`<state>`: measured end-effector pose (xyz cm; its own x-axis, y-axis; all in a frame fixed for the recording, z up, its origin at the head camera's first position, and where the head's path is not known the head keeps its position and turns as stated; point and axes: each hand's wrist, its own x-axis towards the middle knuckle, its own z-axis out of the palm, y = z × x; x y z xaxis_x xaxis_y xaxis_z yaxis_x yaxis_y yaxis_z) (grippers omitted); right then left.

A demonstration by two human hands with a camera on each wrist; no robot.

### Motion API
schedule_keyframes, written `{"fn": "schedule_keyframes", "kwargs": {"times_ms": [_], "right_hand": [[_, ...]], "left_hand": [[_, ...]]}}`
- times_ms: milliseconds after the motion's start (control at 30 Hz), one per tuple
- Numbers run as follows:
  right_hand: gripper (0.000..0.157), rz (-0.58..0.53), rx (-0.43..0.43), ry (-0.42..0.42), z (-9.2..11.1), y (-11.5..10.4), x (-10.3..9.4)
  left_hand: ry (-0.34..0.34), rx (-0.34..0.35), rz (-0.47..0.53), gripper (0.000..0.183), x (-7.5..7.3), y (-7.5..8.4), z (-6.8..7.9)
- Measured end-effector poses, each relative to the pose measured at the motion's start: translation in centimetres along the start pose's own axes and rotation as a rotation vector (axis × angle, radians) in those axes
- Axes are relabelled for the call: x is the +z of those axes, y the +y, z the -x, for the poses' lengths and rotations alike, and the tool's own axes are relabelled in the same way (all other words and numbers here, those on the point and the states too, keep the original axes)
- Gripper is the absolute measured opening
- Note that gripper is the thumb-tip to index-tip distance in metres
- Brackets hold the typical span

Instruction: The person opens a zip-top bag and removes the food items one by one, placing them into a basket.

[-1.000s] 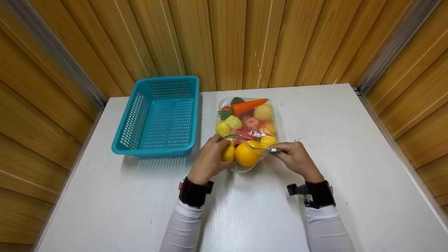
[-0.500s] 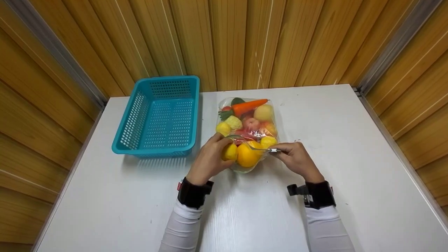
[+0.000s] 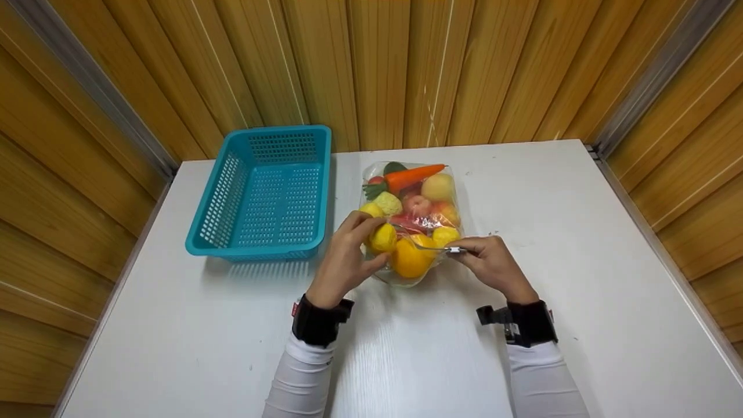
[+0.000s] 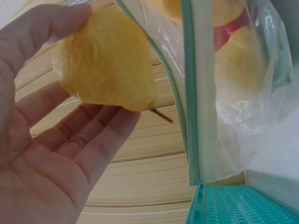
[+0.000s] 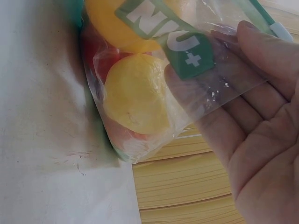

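Note:
My left hand [image 3: 342, 261] holds a yellow pear [image 4: 110, 58] between thumb and fingers; its dark stem points toward the bag. The pear is just outside the mouth of a clear zip-top bag [image 4: 201, 116], whose green zip strips stand apart. At the right end of the mouth, my right hand [image 3: 490, 261] pinches the bag's edge beside a white slider [image 5: 281, 31]. Inside the bag, an orange fruit [image 3: 412, 258] lies nearest the opening, with a yellow fruit [image 5: 135, 93] next to it. Further in are a carrot [image 3: 415, 176] and several other fruits and vegetables.
A turquoise perforated basket [image 3: 255, 252] stands to the left of the bag, with nothing in it. Both are on a white table [image 3: 580, 244]. Wood-patterned walls [image 3: 377, 69] rise behind the table and along its sides.
My left hand has drawn the pear up out of the bag's mouth, and its fingers have shifted slightly upward. The right hand keeps its grip on the bag's edge in the same spot.

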<state>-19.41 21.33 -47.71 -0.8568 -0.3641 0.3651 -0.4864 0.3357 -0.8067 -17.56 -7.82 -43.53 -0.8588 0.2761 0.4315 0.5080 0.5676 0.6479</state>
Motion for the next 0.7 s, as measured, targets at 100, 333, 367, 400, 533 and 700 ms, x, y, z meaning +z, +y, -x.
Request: {"fn": "schedule_keyframes", "kwargs": {"times_ms": [100,333,367,400,533,700], "right_hand": [[0.014,-0.002,-0.002,0.001,0.0,0.0,0.0],[0.014,0.008,0.0,0.004,0.0,0.0,0.1],[0.014,0.008,0.002,0.003,0.0,0.0,0.1],[0.014,0.009,0.004,0.002,0.0,0.1,0.1],[0.014,0.018,0.003,-0.002,0.0,0.1,0.1],[0.014,0.034,0.017,-0.008,0.0,0.0,0.1]], "left_hand": [[0.064,0.004,-0.024,0.052,-0.2,0.0,0.0],[0.201,-0.001,-0.067,0.051,-0.9,-0.5,-0.1],[0.216,-0.005,-0.071,0.051,-1.0,-0.6,-0.1],[0.232,-0.01,-0.08,0.051,-1.1,-0.8,-0.1],[0.281,-0.034,-0.139,0.053,-1.6,-1.4,0.0],[0.341,-0.05,-0.199,0.054,-2.3,-2.4,0.1]]}}
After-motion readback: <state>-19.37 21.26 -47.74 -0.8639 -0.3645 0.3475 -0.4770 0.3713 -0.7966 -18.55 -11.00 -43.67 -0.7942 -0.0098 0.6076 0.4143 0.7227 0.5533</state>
